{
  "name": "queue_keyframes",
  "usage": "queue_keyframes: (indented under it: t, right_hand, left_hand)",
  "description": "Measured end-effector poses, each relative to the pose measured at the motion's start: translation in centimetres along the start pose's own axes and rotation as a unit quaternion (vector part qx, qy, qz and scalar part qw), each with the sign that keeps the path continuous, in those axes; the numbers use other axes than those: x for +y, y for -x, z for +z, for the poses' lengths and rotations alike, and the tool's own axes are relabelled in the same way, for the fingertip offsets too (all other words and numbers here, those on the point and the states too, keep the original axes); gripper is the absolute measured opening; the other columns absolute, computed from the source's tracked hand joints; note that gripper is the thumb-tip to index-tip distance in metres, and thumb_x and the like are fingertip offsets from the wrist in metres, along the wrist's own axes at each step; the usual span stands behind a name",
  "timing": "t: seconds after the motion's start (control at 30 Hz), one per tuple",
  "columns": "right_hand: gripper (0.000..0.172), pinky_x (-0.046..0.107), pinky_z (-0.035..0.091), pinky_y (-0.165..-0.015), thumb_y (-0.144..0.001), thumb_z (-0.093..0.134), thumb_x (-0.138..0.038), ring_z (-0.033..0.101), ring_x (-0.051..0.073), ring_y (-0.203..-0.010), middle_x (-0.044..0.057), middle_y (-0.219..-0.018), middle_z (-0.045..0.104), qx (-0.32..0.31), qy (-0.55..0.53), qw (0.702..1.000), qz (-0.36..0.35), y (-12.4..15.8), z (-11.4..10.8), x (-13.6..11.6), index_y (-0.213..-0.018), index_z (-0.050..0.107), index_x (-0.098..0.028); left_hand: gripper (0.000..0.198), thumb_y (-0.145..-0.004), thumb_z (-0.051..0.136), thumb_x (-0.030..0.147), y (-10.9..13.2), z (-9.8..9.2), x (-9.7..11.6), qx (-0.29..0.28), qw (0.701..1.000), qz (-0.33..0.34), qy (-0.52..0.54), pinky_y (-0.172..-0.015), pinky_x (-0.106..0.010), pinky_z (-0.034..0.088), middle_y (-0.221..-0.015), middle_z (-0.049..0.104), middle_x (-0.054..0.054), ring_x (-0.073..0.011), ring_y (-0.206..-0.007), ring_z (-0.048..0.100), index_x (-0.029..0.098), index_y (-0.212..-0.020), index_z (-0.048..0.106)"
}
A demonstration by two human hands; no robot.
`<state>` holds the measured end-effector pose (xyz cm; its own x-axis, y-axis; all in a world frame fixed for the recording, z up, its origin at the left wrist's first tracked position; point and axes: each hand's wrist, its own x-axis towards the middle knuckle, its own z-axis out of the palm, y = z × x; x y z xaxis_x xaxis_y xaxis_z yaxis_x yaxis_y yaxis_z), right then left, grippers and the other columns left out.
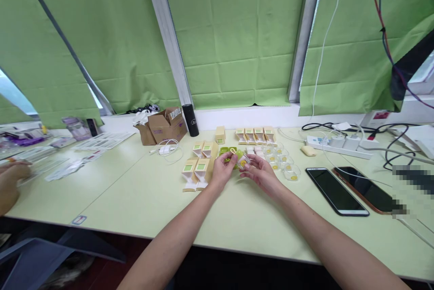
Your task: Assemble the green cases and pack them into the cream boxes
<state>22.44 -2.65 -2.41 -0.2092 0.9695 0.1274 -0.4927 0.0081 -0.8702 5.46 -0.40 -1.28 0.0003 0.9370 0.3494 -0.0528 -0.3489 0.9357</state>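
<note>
My left hand [224, 170] is closed on a small yellow-green piece with a pale loop [233, 150] at its top. Close against it, my right hand [261, 173] pinches a small clear plastic case [243, 162] with a yellow spot on it. The two pieces meet between my fingertips; whether they are joined I cannot tell. Just behind my hands lie more green pieces [224, 149], partly hidden. To the right sit several clear round cases [284, 159] with yellow centres, beside small white blocks [250, 150]. Several cream cartons with green labels [201, 167] stand left of my left hand.
More cartons [255, 135] line up at the back, near a black bottle [190, 120] and a cardboard box [166, 126]. Two phones [335, 190] and a power strip [339, 144] with cables lie right. Another person's hand [13, 177] is at far left.
</note>
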Motion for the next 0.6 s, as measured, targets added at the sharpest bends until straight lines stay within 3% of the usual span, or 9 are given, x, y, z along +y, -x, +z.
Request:
queue_keyframes:
  t: [0.37, 0.6]
  right_hand:
    - [0.061, 0.048, 0.064, -0.088, -0.063, 0.1, -0.043, 0.075, 0.022, -0.084, 0.005, -0.11, 0.071, 0.002, 0.019, 1.0, -0.005, 0.12, 0.03, -0.03, -0.111, 0.068, -0.022]
    - [0.056, 0.043, 0.066, -0.078, -0.068, 0.097, -0.042, 0.07, 0.022, -0.088, 0.002, -0.1, 0.066, -0.008, 0.074, 0.996, -0.042, 0.01, -0.4, 0.18, -0.114, 0.07, -0.025]
  left_hand:
    - [0.061, -0.077, 0.085, 0.067, 0.28, -0.08, -0.25, -0.022, 1.0, -0.009, 0.004, -0.079, -0.03, 0.056, -0.105, 0.08, -0.012, -0.0225, -0.09, 0.072, 0.014, -0.105, 0.078]
    - [0.055, -0.084, 0.079, 0.066, 0.46, -0.34, -0.52, -0.044, 0.998, 0.041, -0.038, -0.086, -0.035, 0.057, -0.109, 0.078, -0.013, -0.0267, -0.099, 0.071, 0.016, -0.107, 0.08]
